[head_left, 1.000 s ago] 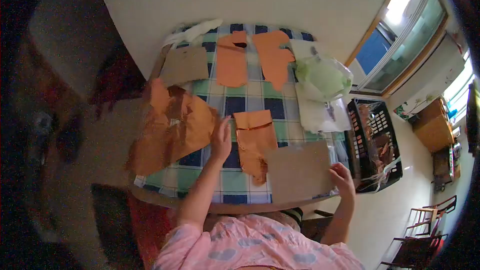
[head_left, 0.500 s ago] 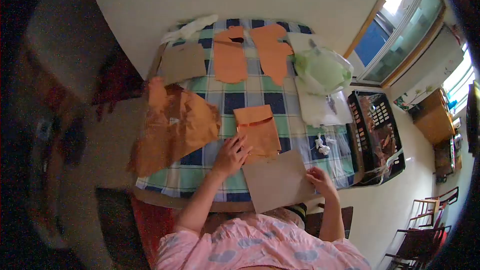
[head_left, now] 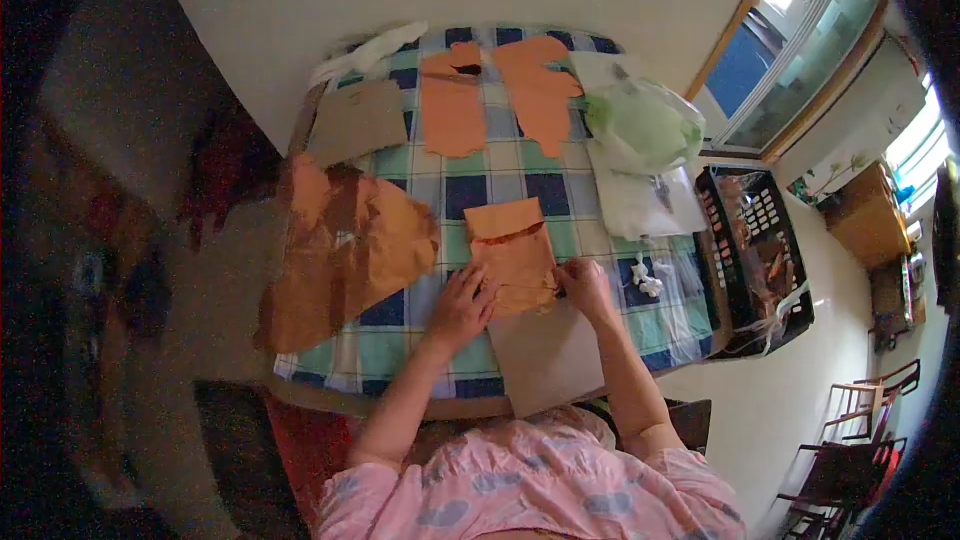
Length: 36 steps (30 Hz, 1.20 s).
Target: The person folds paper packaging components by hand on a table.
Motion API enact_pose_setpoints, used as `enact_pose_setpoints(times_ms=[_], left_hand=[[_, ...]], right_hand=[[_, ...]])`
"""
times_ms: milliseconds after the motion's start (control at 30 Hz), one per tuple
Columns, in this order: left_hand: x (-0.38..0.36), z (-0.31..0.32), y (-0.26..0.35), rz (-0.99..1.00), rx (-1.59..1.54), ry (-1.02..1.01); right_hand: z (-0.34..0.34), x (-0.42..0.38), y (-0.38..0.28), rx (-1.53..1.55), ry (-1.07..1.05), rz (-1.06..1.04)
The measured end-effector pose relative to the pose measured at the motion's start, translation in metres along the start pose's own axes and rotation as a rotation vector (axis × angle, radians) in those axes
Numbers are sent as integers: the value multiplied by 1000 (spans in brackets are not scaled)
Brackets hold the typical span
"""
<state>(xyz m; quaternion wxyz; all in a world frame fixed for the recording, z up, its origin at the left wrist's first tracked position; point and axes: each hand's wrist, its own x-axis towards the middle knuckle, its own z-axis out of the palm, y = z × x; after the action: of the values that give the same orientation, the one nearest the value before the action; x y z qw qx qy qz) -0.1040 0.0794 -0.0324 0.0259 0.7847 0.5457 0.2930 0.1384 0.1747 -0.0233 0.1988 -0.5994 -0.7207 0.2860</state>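
Her left hand presses flat and open on the lower edge of the torn orange paper envelope, steadying it mid-table; right hand pinches its corner, above a grey cardboard sheet overhanging the near edge.

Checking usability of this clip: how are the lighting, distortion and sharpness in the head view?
Head view: strong fisheye curvature with black corners; the window at upper right is blown out; the left side is dark and smeared; the checked tablecloth, left hand and right hand on the orange envelope are evenly lit, slightly soft.
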Motion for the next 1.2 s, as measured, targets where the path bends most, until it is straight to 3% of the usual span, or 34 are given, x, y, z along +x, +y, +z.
enact_pose_setpoints(times_ms=[233, 333, 433, 567, 600, 800, 900, 1000, 1100, 1200], left_hand=[[-1, 2, 1, -6, 3, -5], [0, 1, 0, -8, -11, -3], [3, -2, -1, 11, -25, 27], [4, 2, -3, 36, -27, 70], [5, 3, -3, 13, -78, 95], [3, 0, -1, -56, -166, 92], [3, 6, -5, -21, -84, 52], [2, 6, -7, -16, -61, 64], [2, 3, -2, -51, -77, 94], [3, 6, -4, -35, -70, 93]], right_hand=[[-25, -1, -39, -210, -111, 53], [-29, -3, -32, 9, -97, -17], [-61, -27, -37, 94, -189, -285], [-51, -41, 1, -67, -362, -190], [-54, -39, 2, -75, -363, -414], [-58, -41, -23, -108, -348, -303], [-54, -36, -16, -169, -345, -526], [-58, -42, -27, -74, -300, -409], [-54, -36, -12, -189, -372, -540], [-49, -45, -17, -35, -259, -288]])
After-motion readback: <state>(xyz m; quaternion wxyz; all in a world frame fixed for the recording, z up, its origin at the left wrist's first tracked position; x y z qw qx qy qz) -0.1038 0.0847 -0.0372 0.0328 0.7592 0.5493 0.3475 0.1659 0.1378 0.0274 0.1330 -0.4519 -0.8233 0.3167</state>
